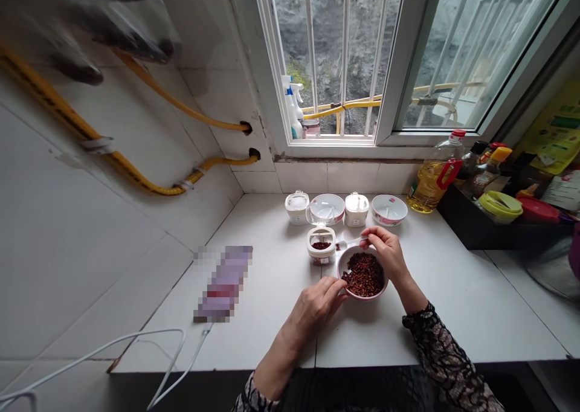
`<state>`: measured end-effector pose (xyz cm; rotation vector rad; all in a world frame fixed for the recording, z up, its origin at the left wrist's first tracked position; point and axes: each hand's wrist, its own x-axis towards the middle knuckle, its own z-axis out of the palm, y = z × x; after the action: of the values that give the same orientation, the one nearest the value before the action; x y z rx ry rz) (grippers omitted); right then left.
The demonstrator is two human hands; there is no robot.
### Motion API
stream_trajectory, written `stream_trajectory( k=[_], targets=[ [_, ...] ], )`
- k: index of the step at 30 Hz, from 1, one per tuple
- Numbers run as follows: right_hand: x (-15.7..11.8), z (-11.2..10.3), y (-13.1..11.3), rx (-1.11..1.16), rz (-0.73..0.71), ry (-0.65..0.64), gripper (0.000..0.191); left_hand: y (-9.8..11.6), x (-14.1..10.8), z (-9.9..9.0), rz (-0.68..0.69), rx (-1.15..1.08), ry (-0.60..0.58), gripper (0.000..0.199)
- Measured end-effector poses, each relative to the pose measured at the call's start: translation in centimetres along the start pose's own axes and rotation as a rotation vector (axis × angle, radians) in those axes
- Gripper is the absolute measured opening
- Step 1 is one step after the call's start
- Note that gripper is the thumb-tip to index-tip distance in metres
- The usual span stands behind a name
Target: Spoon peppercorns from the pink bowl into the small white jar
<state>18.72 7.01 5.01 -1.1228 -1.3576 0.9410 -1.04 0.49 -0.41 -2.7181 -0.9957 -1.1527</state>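
Note:
My left hand (318,303) grips the near left rim of a white bowl (380,290), thumb and fingers closed on its edge. Dark red dried peppercorns (364,274) fill much of the bowl. Above the bowl's far rim, my right hand (385,250) pinches the handle of a small clear spoon (352,241). The spoon's head points left, toward a small white-rimmed jar (321,256) that stands upright with its lid raised. Similar dark red bits (321,245) show inside this jar. What the spoon's head carries is too small to tell.
Behind stand two white lidded jars (356,211) and two white bowls (389,211). An oil bottle (430,179) and a black rack (457,218) of seasonings line the right. At left lies a blurred purple object (224,285) with a white cable (181,339). A barred window (347,55) is behind.

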Motion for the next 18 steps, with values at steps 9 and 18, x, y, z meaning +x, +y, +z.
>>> stream_trajectory(
  k=[9,18],
  targets=[
    [-0.9,3.2,-1.6,-0.581,-0.650,-0.139,0.025,-0.2,0.0,0.3,0.022,0.002,0.035,0.015],
    [-0.3,-0.9,-1.8,-0.616,-0.621,-0.051,0.020,0.1,0.0,0.0,-0.001,-0.011,-0.004,0.017]
  ],
)
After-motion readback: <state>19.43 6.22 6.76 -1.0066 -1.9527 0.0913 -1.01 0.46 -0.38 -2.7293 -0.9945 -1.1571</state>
